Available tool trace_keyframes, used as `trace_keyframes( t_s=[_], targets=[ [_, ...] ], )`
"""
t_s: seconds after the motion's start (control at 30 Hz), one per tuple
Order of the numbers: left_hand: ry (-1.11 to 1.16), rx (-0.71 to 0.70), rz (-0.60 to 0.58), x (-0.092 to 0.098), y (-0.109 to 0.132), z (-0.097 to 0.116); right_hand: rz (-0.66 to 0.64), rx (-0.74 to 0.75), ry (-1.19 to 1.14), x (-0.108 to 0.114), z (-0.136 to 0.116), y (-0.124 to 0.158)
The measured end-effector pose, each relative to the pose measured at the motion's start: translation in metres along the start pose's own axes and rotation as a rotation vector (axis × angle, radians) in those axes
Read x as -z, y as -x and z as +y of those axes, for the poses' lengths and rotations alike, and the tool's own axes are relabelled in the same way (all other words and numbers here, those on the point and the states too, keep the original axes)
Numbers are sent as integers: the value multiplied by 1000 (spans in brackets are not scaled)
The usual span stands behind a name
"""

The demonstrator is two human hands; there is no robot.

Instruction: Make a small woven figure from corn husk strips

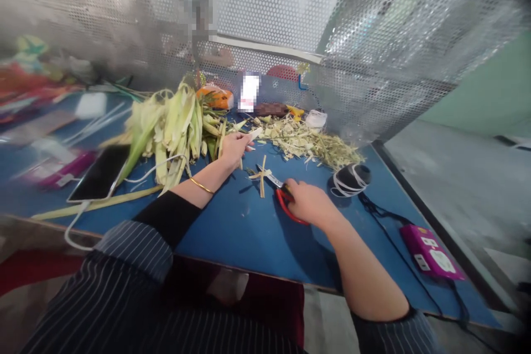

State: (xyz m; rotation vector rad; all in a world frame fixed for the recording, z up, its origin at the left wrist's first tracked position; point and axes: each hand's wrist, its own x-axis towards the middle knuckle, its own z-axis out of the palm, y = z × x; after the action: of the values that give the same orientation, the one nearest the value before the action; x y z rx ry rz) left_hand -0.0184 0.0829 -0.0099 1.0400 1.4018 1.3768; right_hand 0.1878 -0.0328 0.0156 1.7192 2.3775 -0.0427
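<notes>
Pinched in the fingers of my left hand is a pale strip of corn husk, held above the blue table. My right hand is closed around the red and black handles of a pair of scissors. The scissor blades point up and left, beside a small cross-shaped piece of husk strips on the tabletop. A heap of cut husk scraps lies beyond both hands. To the left of my left hand is a large bundle of corn husks.
A black phone with a white cable lies on the left. At right are a dark rounded object wrapped in white cord, black cables and a purple pack. A perforated silver screen stands behind the blue table.
</notes>
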Motion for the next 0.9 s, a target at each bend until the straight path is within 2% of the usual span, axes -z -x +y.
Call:
trace_keyframes(
  t_s=[0.13,0.23,0.33,0.43,0.5,0.57,0.8,0.9],
  targets=[
    [20,30,7,0,-2,-5,42,-52,-187,1,19,-10],
    [29,20,20,0,-1,-4,178,-135,-380,-2,33,-18],
    [23,-15,22,-1,1,-3,283,-195,-767,-6,37,-25],
    [-27,-77,4,-2,2,-3,155,-134,-1239,-7,30,-25],
    [-60,-107,-13,-3,3,-2,73,-68,-1374,-6,24,-23],
    [-79,-120,-38,-4,5,0,65,-37,-1363,-4,20,-19],
    [-138,-143,-141,-12,15,-3,174,-62,-1176,-4,15,-20],
    [-118,-103,-195,-19,22,-5,192,-79,-1184,-7,15,-23]
  ],
)
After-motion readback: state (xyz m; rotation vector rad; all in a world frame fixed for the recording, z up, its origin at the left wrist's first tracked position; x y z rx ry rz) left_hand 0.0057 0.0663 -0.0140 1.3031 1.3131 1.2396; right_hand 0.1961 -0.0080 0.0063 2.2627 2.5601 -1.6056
